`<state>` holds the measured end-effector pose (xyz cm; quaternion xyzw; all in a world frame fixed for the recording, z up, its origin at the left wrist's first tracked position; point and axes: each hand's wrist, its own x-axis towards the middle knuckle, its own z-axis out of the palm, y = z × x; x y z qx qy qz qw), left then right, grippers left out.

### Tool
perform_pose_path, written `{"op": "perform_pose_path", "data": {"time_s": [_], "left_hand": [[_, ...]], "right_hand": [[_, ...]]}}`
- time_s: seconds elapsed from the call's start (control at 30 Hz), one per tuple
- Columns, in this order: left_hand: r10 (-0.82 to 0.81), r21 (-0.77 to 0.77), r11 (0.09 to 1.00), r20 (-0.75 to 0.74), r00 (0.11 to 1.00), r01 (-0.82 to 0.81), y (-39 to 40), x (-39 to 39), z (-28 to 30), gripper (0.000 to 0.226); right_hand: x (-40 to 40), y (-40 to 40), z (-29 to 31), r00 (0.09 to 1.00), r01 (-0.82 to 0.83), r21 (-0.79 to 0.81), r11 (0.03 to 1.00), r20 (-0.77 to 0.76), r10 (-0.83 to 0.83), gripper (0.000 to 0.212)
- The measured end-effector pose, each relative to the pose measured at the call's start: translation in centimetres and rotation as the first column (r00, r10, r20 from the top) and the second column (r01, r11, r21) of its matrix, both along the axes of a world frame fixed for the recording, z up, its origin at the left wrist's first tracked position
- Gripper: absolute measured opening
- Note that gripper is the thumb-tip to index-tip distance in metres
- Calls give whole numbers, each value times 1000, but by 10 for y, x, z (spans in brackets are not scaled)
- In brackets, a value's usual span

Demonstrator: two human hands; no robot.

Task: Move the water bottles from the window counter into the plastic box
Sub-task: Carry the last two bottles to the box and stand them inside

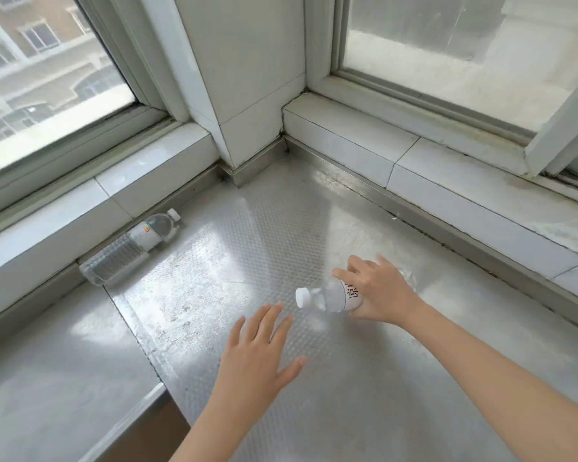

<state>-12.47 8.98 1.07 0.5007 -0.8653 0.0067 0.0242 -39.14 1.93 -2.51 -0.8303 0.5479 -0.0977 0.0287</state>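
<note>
My right hand is wrapped around a clear water bottle with a white cap and a white label; the bottle lies sideways with its cap pointing left, just above the metal counter. My left hand hovers flat with fingers spread, a little below and left of that cap, holding nothing. A second clear bottle with a white cap lies on its side against the left window ledge. No plastic box is in view.
White tiled ledges and window frames border the counter at the left and right, meeting at a white corner pillar. The counter's front edge drops off at the lower left.
</note>
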Motion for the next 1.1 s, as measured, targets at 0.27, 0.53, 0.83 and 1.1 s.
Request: {"op": "perform_pose_path", "data": {"time_s": [0.27,0.53,0.83,1.1], "left_hand": [[139,-4,990,-4,990,-139,-21,67,22,68],[233,-16,972,-18,972,-233,-95,175,25,85],[227,51,972,61,972,-230,-209,256,-16,86],[166,61,983,114,979,-174,-259,266,-60,84]], "right_hand": [[109,15,31,911,321,199,926,203,-359,72],[213,-8,58,815,426,290,857,288,-503,50],[291,-61,52,749,575,292,765,188,-635,43],[313,-74,41,707,640,315,701,115,-697,46]]}}
